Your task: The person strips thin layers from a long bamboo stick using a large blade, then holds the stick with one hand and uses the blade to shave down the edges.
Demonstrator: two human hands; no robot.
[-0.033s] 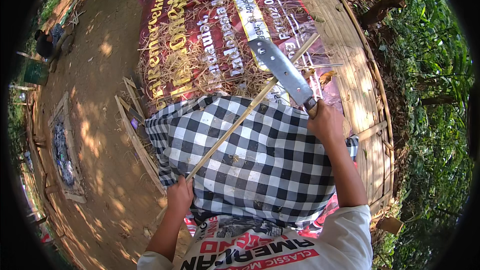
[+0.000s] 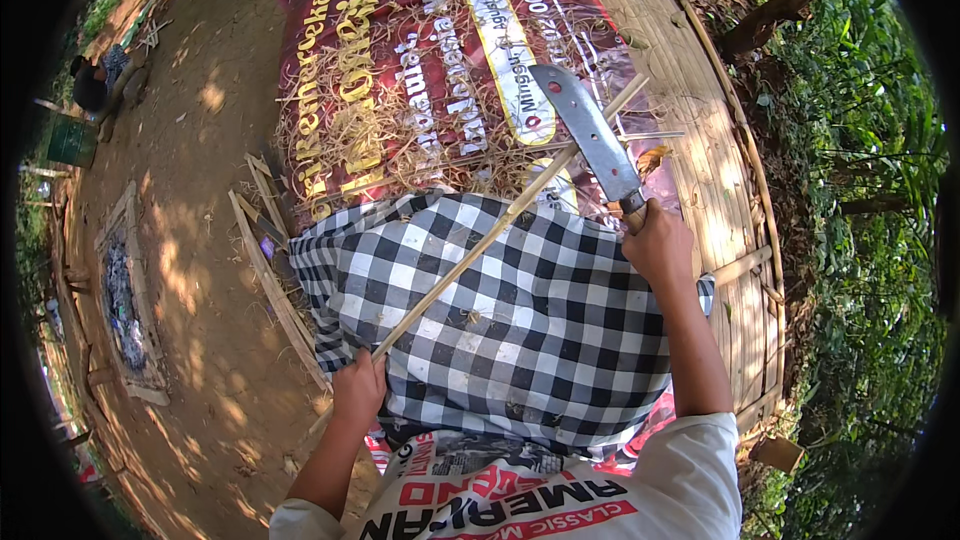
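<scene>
A long, thin bamboo strip [image 2: 455, 270] runs slantwise over my lap, from low on the left to far on the right. Its near part is gripped in my left hand [image 2: 357, 387], fingers closed round it. My right hand [image 2: 660, 248] is wrapped round the wooden handle of a broad knife [image 2: 592, 140] with a few holes along its blade. The blade lies across the strip near the strip's far end; whether it touches or hovers just over it I cannot tell. A black-and-white checked cloth [image 2: 500, 340] covers my lap beneath the strip.
Curly shavings [image 2: 370, 135] litter a red printed banner [image 2: 305, 50] spread over a bamboo-slat platform [image 2: 715, 140]. Left of me, a wooden frame [image 2: 275, 280] stands on the dirt ground [image 2: 200, 240]. Another person [image 2: 95, 85] sits far left beside a green container [image 2: 72, 143]. Plants grow at right.
My right hand and the knife have shifted slightly right, and the blade's tip has swung away and to the right. The strip's far end has edged right; my left hand keeps its place.
</scene>
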